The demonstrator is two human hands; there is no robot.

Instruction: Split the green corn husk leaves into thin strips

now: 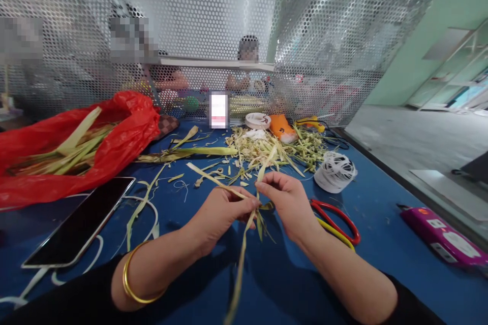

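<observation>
My left hand [229, 205] and my right hand [284, 198] meet over the middle of the blue table, both closed on pale dried leaf strips [243, 251] that look like corn husk. The left thumb and fingers pinch the spot where the strips cross. One strip end points away to the upper left, and a long one hangs down toward me. Between its thumb and forefinger, my right hand grips a strip [266, 165] that stands up and away. Small frayed ends [261, 228] poke out below the fingers. How the strips are joined is hidden by the fingertips.
A red plastic bag [133, 127] of husks lies left, beside a tablet-like device [82, 223] with a white cable. Ahead is a heap of scraps [251, 147]. To the right are white string [335, 172], red-handled scissors [343, 218] and a purple box [444, 236]. Perforated sheeting [213, 15] stands behind.
</observation>
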